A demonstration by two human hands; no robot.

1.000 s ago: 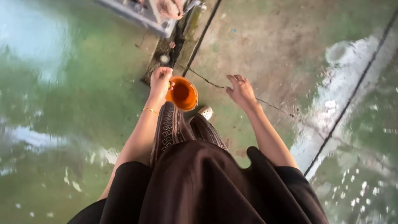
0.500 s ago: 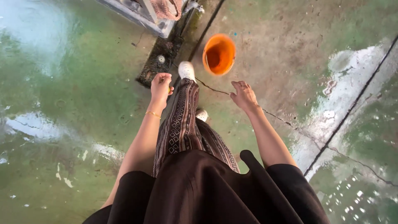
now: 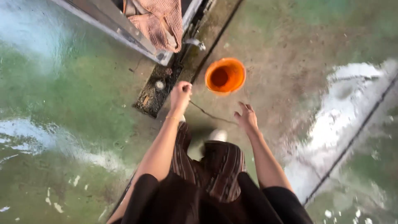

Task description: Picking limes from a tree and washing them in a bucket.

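Orange bucket (image 3: 225, 76) on wet floor (image 3: 74, 95), just beyond left hand (image 3: 181, 93) & right hand (image 3: 247, 118)

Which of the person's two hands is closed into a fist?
The left hand, beside the floor drain, is a fist; the right hand is spread, below the orange bucket.

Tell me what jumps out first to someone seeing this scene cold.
The round bright orange plastic bucket stands out at top centre on the wet green-stained concrete floor, just ahead of the person. The left hand is closed in a fist beside it, the right hand hangs open below it. A pinkish woven cloth drapes over a grey metal frame at the top.
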